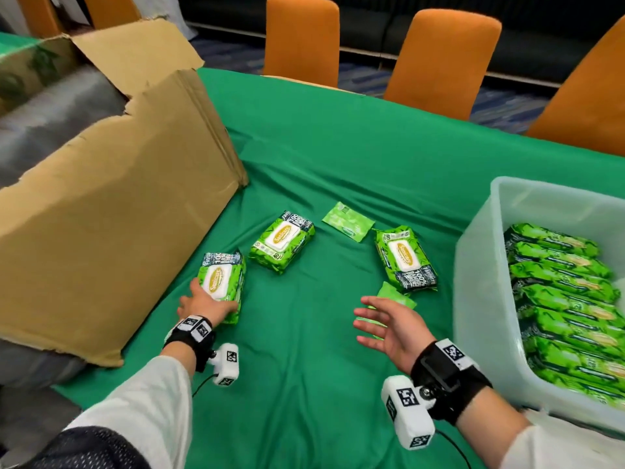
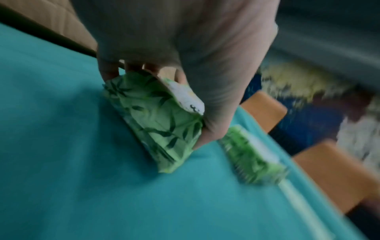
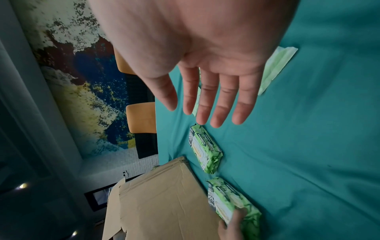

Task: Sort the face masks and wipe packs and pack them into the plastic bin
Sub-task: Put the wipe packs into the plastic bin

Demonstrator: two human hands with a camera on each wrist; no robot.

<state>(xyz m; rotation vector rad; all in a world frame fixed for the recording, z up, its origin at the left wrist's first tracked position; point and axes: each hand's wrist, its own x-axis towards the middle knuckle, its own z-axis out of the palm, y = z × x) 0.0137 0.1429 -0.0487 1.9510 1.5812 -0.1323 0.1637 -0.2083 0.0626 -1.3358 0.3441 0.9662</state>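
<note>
right hand (image 1: 389,328) lower right, fingers spread, empty; left hand (image 1: 206,304) grips crinkly green wipe pack (image 1: 221,282) by one end; it may slip.

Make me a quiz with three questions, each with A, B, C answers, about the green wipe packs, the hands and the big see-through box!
1. Where is the plastic bin?
A. on the table's right side
B. on a chair
C. inside the cardboard box

2. How many big wipe packs lie on the green tablecloth, outside the bin?
A. one
B. three
C. six

3. What is the right hand doing?
A. squeezing a pack
B. open, holding nothing
C. resting in the bin

Answers:
1. A: the bin stands at the right, on the cloth.
2. B: one pack near the cardboard box, the left pack, one middle pack and one right pack.
3. B: its fingers are spread over the cloth, while the left hand grips the left pack.
</note>
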